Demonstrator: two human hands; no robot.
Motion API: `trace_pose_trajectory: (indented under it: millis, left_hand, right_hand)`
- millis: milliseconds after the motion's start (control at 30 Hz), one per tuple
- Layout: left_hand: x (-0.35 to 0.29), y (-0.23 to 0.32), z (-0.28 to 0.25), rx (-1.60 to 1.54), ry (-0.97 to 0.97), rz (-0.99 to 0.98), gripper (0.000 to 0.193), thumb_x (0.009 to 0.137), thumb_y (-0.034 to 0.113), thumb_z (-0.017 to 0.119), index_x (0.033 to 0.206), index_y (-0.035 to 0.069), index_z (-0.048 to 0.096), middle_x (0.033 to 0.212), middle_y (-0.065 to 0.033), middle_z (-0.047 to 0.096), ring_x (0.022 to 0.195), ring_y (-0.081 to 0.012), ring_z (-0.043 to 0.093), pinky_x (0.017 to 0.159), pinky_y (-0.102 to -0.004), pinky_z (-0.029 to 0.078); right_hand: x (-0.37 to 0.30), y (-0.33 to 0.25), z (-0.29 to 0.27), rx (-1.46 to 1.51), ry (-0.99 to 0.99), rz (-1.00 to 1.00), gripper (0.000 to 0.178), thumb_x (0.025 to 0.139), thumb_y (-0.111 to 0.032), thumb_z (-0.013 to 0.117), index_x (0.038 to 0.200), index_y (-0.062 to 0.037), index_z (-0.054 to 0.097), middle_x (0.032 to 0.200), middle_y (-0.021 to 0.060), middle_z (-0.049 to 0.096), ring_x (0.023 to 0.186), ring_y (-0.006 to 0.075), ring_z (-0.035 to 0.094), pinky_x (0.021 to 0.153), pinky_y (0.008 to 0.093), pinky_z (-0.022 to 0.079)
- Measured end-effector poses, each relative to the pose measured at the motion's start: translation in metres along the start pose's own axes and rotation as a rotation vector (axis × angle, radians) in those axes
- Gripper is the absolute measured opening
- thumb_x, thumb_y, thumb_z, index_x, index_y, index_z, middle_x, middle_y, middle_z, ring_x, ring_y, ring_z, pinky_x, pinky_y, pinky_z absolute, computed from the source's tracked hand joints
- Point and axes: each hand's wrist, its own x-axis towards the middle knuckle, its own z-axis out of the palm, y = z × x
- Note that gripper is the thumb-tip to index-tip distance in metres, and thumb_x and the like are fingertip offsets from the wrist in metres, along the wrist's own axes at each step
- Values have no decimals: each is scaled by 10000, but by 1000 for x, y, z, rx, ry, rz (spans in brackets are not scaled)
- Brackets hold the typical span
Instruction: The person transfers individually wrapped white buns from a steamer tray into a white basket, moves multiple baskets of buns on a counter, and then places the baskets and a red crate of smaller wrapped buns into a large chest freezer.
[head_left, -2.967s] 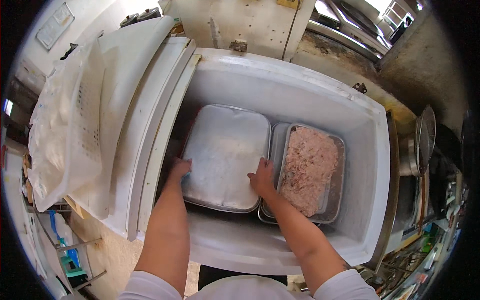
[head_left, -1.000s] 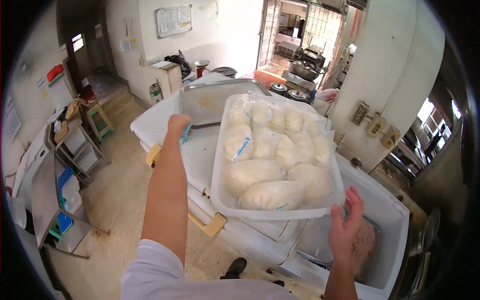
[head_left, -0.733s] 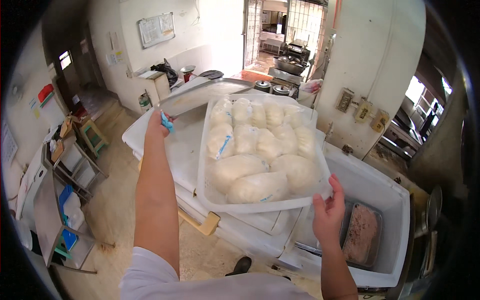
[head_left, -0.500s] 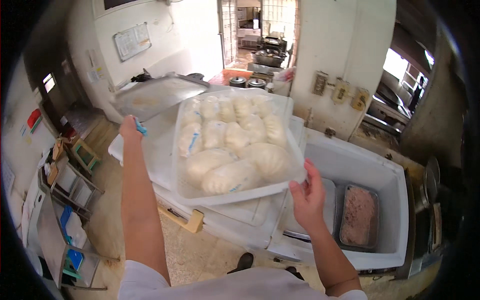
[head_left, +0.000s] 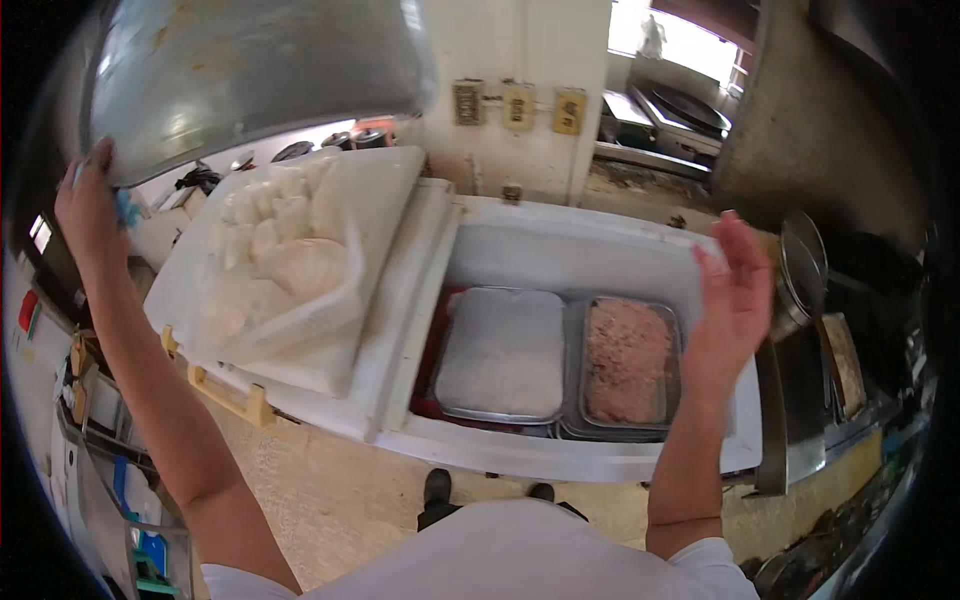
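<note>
A large metal tray point(head_left: 270, 75) is raised at the upper left, and my left hand point(head_left: 88, 205) grips its corner. Something small and light blue point(head_left: 126, 208) shows at that hand's palm; I cannot make out what it is. Over the right part of the open chest freezer point(head_left: 610, 226) my right hand point(head_left: 738, 285) is up, its fingers apart and nothing in them. Below and beside it, inside the freezer, lies a clear-sided tray of pink ground meat point(head_left: 628, 360). A flat metal-covered tray point(head_left: 503, 350) sits to its left.
On the freezer's closed left lid point(head_left: 395, 330) stands a translucent white tub point(head_left: 345, 290) of bagged pale dough point(head_left: 300, 265). Switch boxes point(head_left: 518, 107) line the wall behind. A round strainer point(head_left: 803, 258) hangs at the right; shelving stands at the far left.
My right hand has let go of the dough tub, which now rests on the lid, and moved over the freezer. My left hand has lifted the metal tray up. The view has turned right.
</note>
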Motion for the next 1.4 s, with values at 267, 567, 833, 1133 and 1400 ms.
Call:
trace_pose_trajectory:
  millis: [267, 567, 833, 1133, 1400]
  left_hand:
    - [-250, 157, 235, 67, -747, 285, 172, 867, 119, 704, 1018, 64, 766, 825, -144, 751, 733, -229, 695, 707, -380, 544]
    - [-404, 190, 324, -196, -922, 897, 280, 719, 0, 710, 987, 80, 697, 849, -111, 715, 739, -333, 684, 677, -428, 566]
    - [-526, 82, 295, -195, -1058, 839, 268, 751, 97, 749, 1010, 128, 685, 940, -58, 708, 804, -257, 686, 660, -402, 549]
    - [-693, 43, 245, -233, -1999, 675, 340, 793, 177, 772, 1122, 119, 706, 1099, -105, 704, 1017, -304, 707, 844, -436, 584]
    - [-597, 106, 248, -121, -1595, -294, 240, 887, 158, 763, 1108, 64, 770, 961, -135, 769, 907, -258, 739, 838, -366, 578]
  right_hand:
    - [72, -29, -171, -381, 8, -198, 528, 945, -19, 689, 1444, -19, 516, 1518, 132, 517, 1372, 250, 511, 1126, 404, 451]
    - [129, 74, -206, -1069, -772, -93, 460, 832, -66, 717, 1286, -35, 651, 1259, 233, 662, 1205, 412, 618, 1028, 454, 502]
    - [31, 189, -238, -964, -845, -275, 173, 806, -32, 646, 971, -66, 685, 929, 143, 723, 897, 357, 704, 798, 467, 566]
    - [-75, 221, -284, -1180, -1542, 668, 249, 878, -208, 693, 1058, -39, 725, 1033, 214, 734, 1023, 410, 697, 894, 511, 561]
    - [-62, 244, -217, -1001, -1241, 611, 336, 853, -226, 719, 1084, 17, 712, 1088, 254, 721, 1040, 436, 690, 930, 522, 554]
